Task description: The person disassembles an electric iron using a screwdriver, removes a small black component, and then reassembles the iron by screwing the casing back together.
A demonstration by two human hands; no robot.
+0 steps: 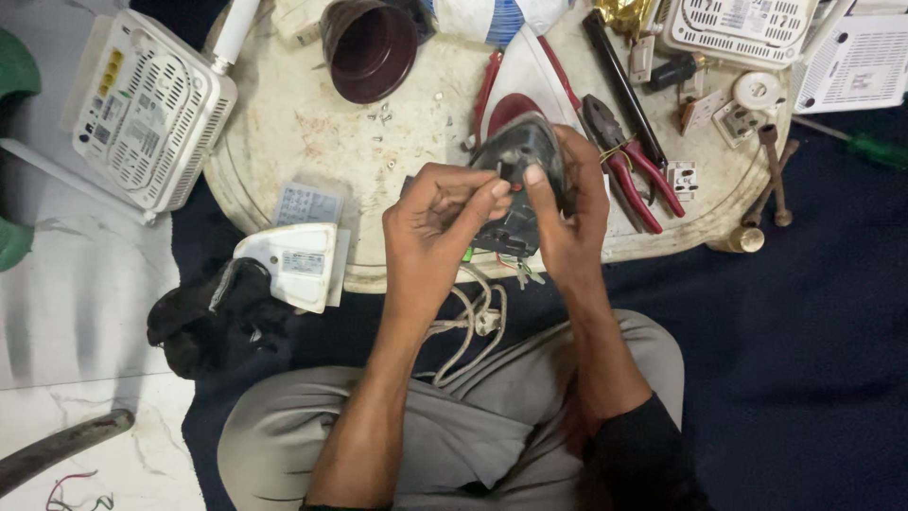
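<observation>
Item: dark plastic appliance housing (523,161), held above the near edge of a round pale tray (284,123). Right hand (572,213) grasps its side; left hand (437,222) pinches fingertips at its opening. Adjacent: red-handled pliers (624,156), brown cup (371,47), white router (147,109).

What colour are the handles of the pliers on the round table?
Red; the pliers show clearly in the head view, right of the hands.

Red-handled pliers (626,156), a brown cup (370,47) and a white router (147,109) lie about.
</observation>
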